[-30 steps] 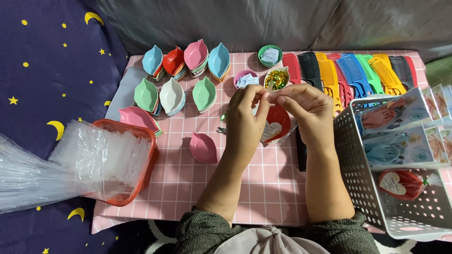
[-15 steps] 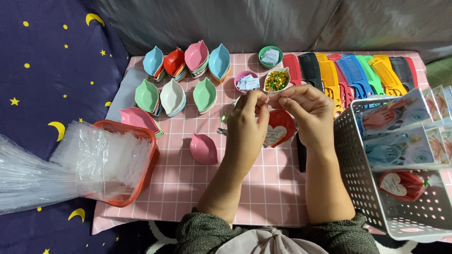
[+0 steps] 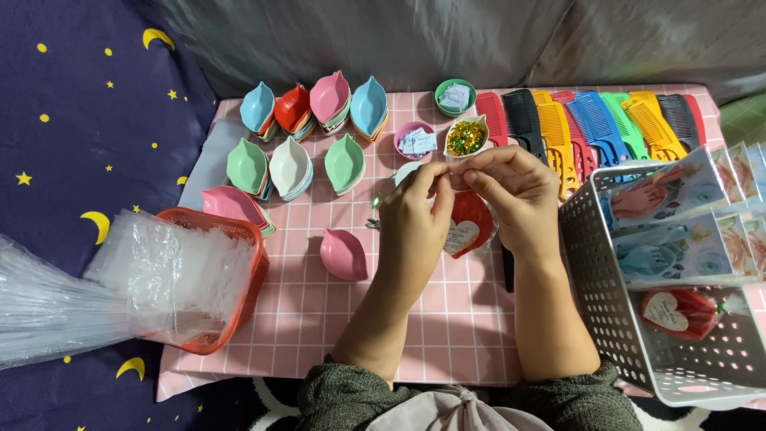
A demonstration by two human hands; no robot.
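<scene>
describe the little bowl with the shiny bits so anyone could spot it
On the pink checked cloth, look along the back edge, just left of the row of combs. There stands a small white leaf-shaped dish. It alone holds glittery gold and green bits; the two round bowls beside it hold folded paper slips.

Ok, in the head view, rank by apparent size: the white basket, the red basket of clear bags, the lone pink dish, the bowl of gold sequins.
1. White basket, cropped, so possibly larger.
2. Red basket.
3. Lone pink dish.
4. Sequin bowl, only slightly smaller and lying farther away, so these last two are uncertain.
</scene>
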